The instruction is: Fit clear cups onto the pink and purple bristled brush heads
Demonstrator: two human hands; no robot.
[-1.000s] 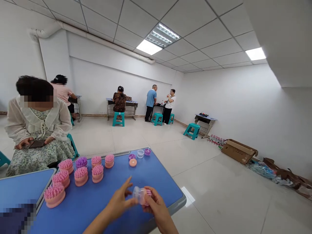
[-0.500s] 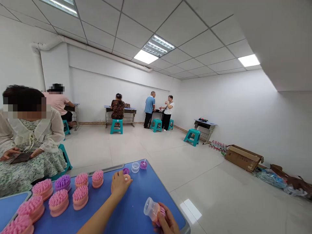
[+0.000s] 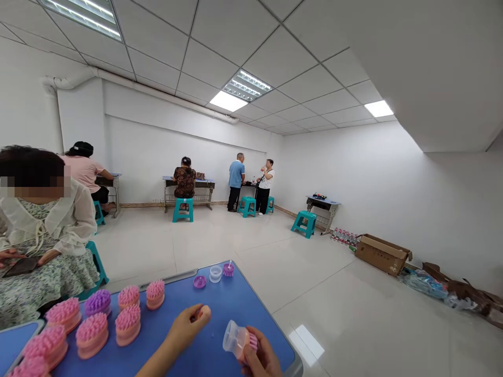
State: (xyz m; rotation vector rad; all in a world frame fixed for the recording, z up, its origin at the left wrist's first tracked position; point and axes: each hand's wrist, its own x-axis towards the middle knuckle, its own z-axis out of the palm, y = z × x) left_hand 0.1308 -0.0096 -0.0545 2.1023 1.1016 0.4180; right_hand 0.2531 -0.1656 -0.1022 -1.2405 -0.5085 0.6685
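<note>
The person's left hand (image 3: 184, 330) hovers over the blue, grey-edged desk (image 3: 173, 288), pinched closed around a small peach-pink disc (image 3: 204, 312). The right hand (image 3: 261, 358), at the desk's near right edge, grips a pink bristled brush (image 3: 252, 341) with a clear plastic cup (image 3: 233, 339) pressed against its end.

Left of both hands, the desk carries rows of upright pink bristled brushes on peach bases (image 3: 128, 324), with one purple bristled brush (image 3: 98, 302) among them. Near the desk's far corner sit a small purple ring (image 3: 199, 281), a clear round cap (image 3: 215, 273) and a small purple bristled piece with a thin stem (image 3: 228, 269).

Just left of the desk, a seated co-worker in a cream blouse (image 3: 47, 225) holds a dark phone (image 3: 21, 266) on their lap. Well beyond the desk, other people stand or sit at desks, and a brown cardboard box (image 3: 383, 255) lies on the floor to its right.
</note>
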